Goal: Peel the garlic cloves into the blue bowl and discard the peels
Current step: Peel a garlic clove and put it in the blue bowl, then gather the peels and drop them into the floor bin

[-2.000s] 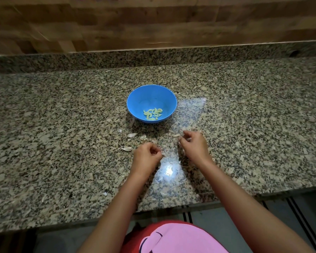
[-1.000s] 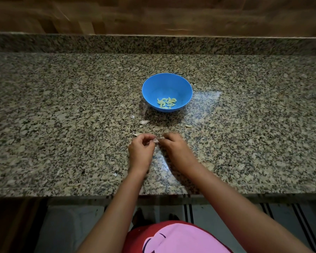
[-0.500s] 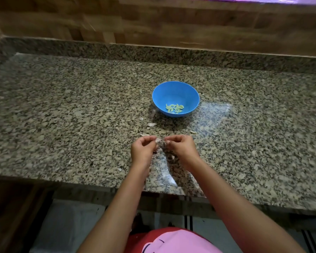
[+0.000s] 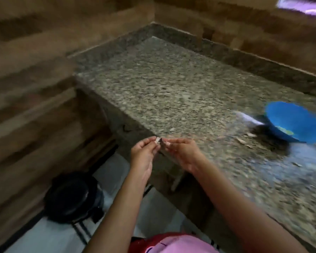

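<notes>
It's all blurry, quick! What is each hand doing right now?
Left hand: pinching a small whitish garlic piece at the fingertips.
Right hand: pinching the same piece from the other side.

Speckled granite counter [image 4: 171,92] against wood-panelled walls [image 4: 26,92]

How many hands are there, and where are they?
2. The left hand and right hand meet at the counter's front edge, fingertips together, pinching a pale piece between them. The picture is blurry, but none seems hidden.
</notes>
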